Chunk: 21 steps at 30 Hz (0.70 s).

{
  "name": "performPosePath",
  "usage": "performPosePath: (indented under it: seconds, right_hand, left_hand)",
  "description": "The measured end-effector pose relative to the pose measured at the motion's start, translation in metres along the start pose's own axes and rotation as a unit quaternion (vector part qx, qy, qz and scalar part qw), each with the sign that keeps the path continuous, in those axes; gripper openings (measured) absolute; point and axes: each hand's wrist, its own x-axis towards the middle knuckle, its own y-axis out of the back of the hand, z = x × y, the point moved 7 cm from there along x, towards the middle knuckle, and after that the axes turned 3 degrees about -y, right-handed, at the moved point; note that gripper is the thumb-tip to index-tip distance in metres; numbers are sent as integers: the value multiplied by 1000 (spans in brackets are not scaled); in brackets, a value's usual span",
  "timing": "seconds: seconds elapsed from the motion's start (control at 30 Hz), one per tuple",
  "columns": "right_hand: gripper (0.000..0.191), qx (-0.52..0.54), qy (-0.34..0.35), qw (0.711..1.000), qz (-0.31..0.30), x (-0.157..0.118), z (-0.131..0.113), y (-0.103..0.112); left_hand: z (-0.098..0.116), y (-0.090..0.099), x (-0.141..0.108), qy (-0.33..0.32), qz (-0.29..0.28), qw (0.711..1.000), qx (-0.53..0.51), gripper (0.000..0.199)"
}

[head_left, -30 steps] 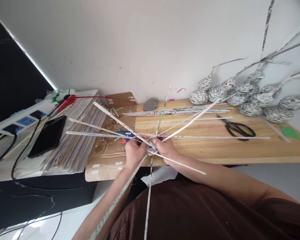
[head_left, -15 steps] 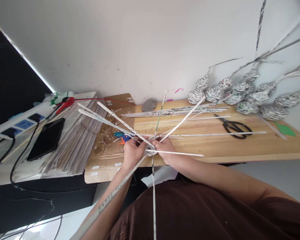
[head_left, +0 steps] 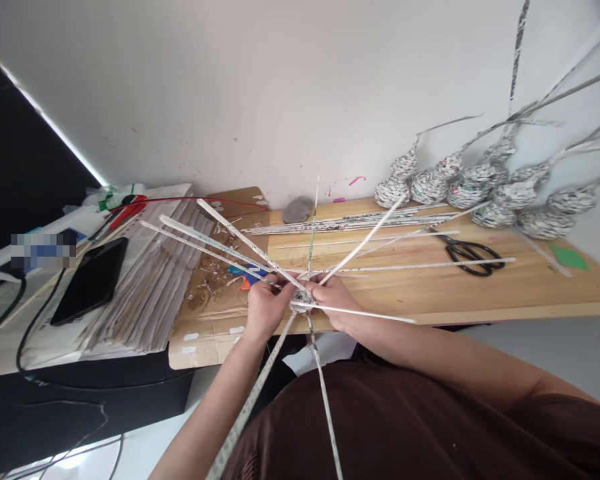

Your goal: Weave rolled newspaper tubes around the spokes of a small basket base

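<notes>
A small round woven base (head_left: 303, 303) of rolled paper sits in front of me at the table edge, pinched between both hands. Long paper sticks fan out from it on all sides; a speckled one (head_left: 255, 397) crosses by my left forearm and another (head_left: 324, 390) hangs over my lap. My left hand (head_left: 267, 308) grips the base's left rim, fingers curled. On the opposite rim my right hand (head_left: 334, 300) presses with thumb and fingers closed. The fingertips partly hide the weave. Behind my left hand shows part of a blue and orange glue gun (head_left: 250, 277).
Black-handled scissors (head_left: 475, 259) and a bundle of paper sticks (head_left: 350, 221) lie on the wooden table (head_left: 430, 297). Several woven gourd shapes (head_left: 427, 188) stand back right. Left are stacked papers (head_left: 145, 287), a phone (head_left: 93, 280), cables and cardboard (head_left: 205, 343). A grey lump (head_left: 297, 210) rests by the wall.
The sticks around the base have shifted: the lower ones swung right, the top one tipped left, and one left stick dropped outward. Both hands keep their hold in nearly the same place.
</notes>
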Motion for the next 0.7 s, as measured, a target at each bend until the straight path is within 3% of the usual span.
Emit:
performPosePath:
  seconds: [0.2,0.7]
  right_hand:
    - [22,-16,-7,999,28,0,2,2]
    - [17,63,-27,998,17,-11,-2,-1]
  left_hand:
    - [5,-1,-1,-1,-23,1000,-6,29]
    - [0,1,0,-40,33,993,102,18]
